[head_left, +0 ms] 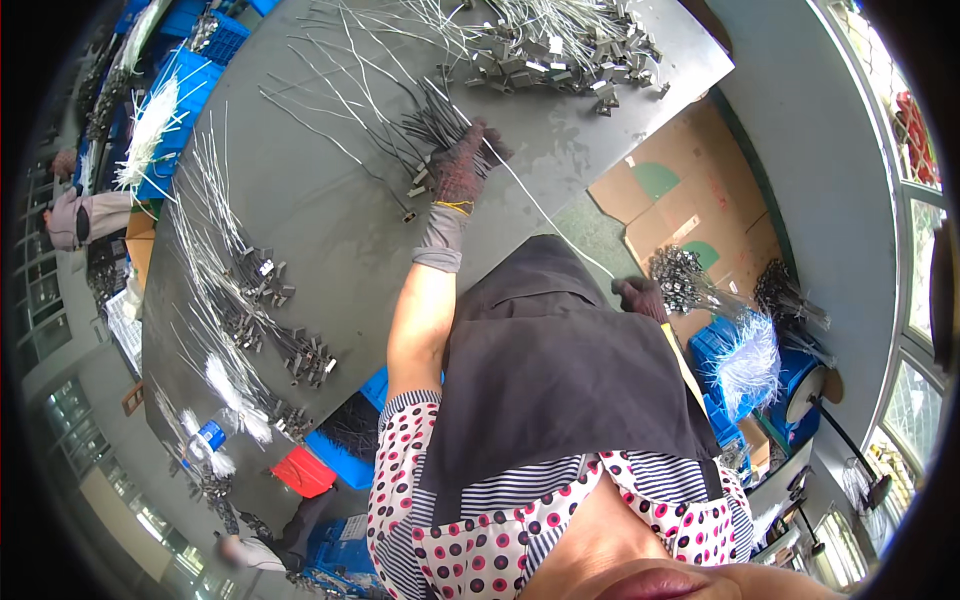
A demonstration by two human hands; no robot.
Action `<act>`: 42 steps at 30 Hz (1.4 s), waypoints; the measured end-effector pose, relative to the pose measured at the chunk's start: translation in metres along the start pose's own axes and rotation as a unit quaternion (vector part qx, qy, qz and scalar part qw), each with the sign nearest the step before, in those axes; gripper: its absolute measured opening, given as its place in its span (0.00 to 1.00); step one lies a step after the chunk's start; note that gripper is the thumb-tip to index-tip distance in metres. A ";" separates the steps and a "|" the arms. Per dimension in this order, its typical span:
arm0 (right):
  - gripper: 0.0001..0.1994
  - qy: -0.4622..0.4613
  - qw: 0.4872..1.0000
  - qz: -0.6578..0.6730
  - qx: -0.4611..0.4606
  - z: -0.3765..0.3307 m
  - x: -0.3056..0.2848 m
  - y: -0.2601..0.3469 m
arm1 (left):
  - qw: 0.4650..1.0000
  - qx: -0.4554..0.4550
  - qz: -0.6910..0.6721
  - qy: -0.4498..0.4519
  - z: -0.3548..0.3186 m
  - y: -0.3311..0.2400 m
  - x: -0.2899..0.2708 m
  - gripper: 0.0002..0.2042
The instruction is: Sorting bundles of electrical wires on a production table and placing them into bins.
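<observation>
My left hand [462,172], in a dark knitted glove, is closed round a bunch of thin cables [432,124] with black sleeves and small metal connectors, lying on the grey table [330,190]. A long white cable [545,214] passes by its fingertips and slants down past the table's near edge. At the lower end of this cable, my right hand [640,298], also gloved, is closed on it beside my black apron [575,370]. The fingers of both hands are partly hidden, and the cable tip in the right hand does not show.
A large heap of connector-ended cables [565,55] covers the table's far right. More cable bunches [265,320] line its left side. Blue crates [715,345] with cables stand to the right, near cardboard [690,190]. A red bin [303,472] sits below left. Another person [85,218] is far left.
</observation>
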State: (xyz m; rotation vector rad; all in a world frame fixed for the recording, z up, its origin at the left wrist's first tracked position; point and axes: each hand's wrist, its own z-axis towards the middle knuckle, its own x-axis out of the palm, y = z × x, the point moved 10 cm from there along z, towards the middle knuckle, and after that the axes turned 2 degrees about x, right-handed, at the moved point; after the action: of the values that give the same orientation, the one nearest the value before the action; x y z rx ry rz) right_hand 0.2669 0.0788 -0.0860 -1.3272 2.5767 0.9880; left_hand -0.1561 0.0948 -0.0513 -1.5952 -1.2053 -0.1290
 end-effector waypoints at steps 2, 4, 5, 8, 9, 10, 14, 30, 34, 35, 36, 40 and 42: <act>0.20 0.013 1.000 0.020 -0.015 0.017 0.004 0.010 | 0.998 0.030 -0.052 -0.014 0.014 -0.001 -0.020 0.11; 0.20 0.033 0.998 0.039 -0.027 0.022 0.008 0.019 | 0.992 0.061 -0.102 -0.033 0.016 -0.020 -0.030 0.12; 0.20 0.029 0.999 0.017 -0.014 0.020 0.005 0.017 | 0.988 0.068 -0.118 -0.077 0.017 -0.031 -0.044 0.12; 0.22 0.025 0.998 -0.053 0.001 0.015 -0.006 -0.003 | 0.981 0.090 -0.124 -0.118 0.010 -0.063 -0.057 0.13; 0.23 0.001 0.997 -0.075 -0.014 0.009 -0.013 -0.006 | 0.981 0.098 -0.116 -0.125 0.008 -0.070 -0.059 0.14; 0.23 -0.024 0.995 -0.095 -0.030 0.003 -0.023 -0.011 | 0.980 0.105 -0.108 -0.129 0.006 -0.074 -0.061 0.14; 0.22 -0.040 0.998 -0.053 -0.022 0.000 -0.031 -0.042 | 0.981 0.116 -0.085 -0.130 0.009 -0.060 -0.083 0.14; 0.18 0.057 0.987 0.077 -0.125 0.033 0.073 0.140 | 0.997 -0.067 0.037 0.008 -0.025 0.080 -0.053 0.12; 0.17 0.109 0.983 0.101 -0.111 0.043 0.102 0.155 | 0.998 0.001 0.067 -0.015 -0.024 0.029 -0.034 0.13; 0.16 0.139 0.981 0.088 -0.102 0.042 0.109 0.156 | 0.997 0.045 -0.033 -0.053 -0.025 0.005 -0.034 0.12; 0.16 0.139 0.981 0.085 -0.102 0.045 0.112 0.156 | 0.982 0.091 -0.134 -0.093 -0.027 -0.016 -0.043 0.12; 0.21 0.173 0.973 0.010 -0.155 0.055 0.127 0.177 | 0.976 0.141 -0.030 -0.163 -0.026 -0.057 -0.072 0.12; 0.22 0.176 0.963 -0.021 -0.203 0.051 0.135 0.212 | 0.945 0.154 0.219 -0.187 -0.031 -0.065 -0.072 0.12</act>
State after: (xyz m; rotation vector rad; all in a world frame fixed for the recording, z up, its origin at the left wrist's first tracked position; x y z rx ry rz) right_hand 0.0127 0.1016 -0.0652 -1.7942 2.6667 1.4498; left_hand -0.2239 0.0202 -0.0395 -1.6046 -1.0539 0.6463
